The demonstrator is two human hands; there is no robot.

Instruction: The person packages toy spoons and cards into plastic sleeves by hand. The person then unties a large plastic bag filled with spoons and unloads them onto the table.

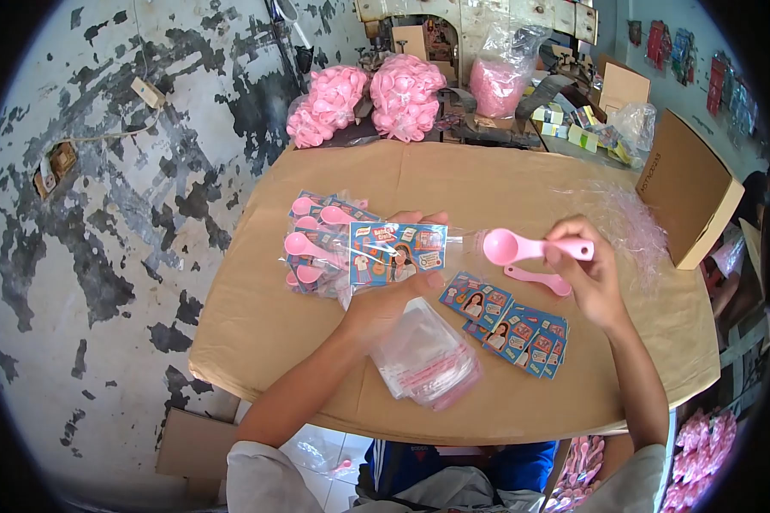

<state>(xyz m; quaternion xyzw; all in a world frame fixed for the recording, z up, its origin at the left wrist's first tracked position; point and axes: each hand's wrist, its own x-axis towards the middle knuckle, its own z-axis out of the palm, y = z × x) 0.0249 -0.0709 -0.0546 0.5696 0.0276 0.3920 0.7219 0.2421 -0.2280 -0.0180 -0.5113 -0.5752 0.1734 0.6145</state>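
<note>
My left hand (395, 297) grips a clear plastic bag with a blue printed card (398, 254) inside, thumb in front and fingers behind. The bag's mouth points right. Between the thumb and fingers of my right hand (592, 272) is a pink measuring spoon (513, 247), its bowl turned left toward the bag. Just below it, another pink spoon (541, 280) lies on the table. Blue printed cards (509, 329) are spread in front of my hands. A stack of clear bags (428, 363) lies under my left wrist. Packed spoons with cards (312, 244) are piled at the left.
Brown paper covers the table (257, 342). Two big bundles of pink spoons (406, 96) stand at the back, near a bag of pink material (498, 85). Clear plastic strips (629, 227) and an open cardboard box (689, 192) are at the right. A peeling wall (111, 256) borders the left.
</note>
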